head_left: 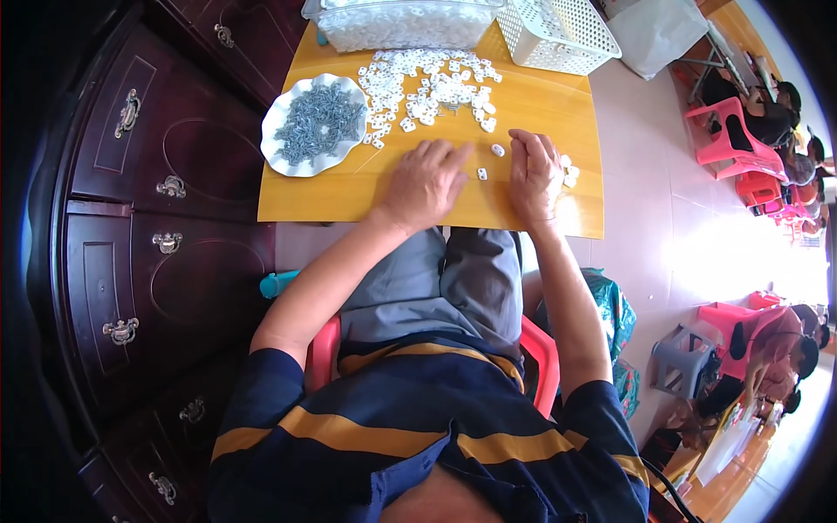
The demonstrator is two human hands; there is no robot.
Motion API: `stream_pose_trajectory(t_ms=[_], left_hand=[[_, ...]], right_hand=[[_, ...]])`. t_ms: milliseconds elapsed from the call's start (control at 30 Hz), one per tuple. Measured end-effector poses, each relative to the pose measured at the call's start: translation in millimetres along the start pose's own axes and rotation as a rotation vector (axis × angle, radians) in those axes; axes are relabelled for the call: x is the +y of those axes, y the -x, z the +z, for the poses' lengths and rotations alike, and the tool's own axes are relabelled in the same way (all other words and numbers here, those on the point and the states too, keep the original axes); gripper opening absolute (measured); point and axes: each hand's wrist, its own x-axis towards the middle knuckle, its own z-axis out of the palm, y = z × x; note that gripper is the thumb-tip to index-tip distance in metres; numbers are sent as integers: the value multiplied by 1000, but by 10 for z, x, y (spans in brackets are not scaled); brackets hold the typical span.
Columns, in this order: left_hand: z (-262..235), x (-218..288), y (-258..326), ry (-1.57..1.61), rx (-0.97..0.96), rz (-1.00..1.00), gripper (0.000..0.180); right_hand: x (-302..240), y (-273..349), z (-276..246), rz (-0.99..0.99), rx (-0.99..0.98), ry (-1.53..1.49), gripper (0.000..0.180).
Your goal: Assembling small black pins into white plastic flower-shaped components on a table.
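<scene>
Many white pieces (pixel 427 111) lie close, we judge for easy reach, before the left hand (pixel 424 185) and right hand (pixel 535 177), held apart (their grip, we can't tell).

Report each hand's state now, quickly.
Left hand: partly bent, blurred at the tips; whether it holds anything cannot be told.
Right hand: curled; anything in its grip cannot be told.

Forearms (pixel 331 275) reach forward, left hand (pixel 425 183) palm-down, right hand (pixel 535 177) turned inward, fingers (pixel 539 146) bent.
</scene>
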Motion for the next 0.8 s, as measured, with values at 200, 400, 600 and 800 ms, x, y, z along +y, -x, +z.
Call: stream_pose_trajectory(t_ms=[200, 400, 600, 800], left_hand=[[-4, -229, -210, -103, -88, -279, 49], [58, -347, -269, -144, -65, -264, 45], [65, -371, -282, -131, -79, -247, 40], [99, -417, -322, -119, -72, -236, 35]], right_hand=[[-232, 104, -64, -51, -213, -5, 7], [-333, 140, -27, 99, -393, 72, 16], [-281, 192, 18, 93, -386, 82, 19], [-324, 223, -25, 143, -437, 189, 19]])
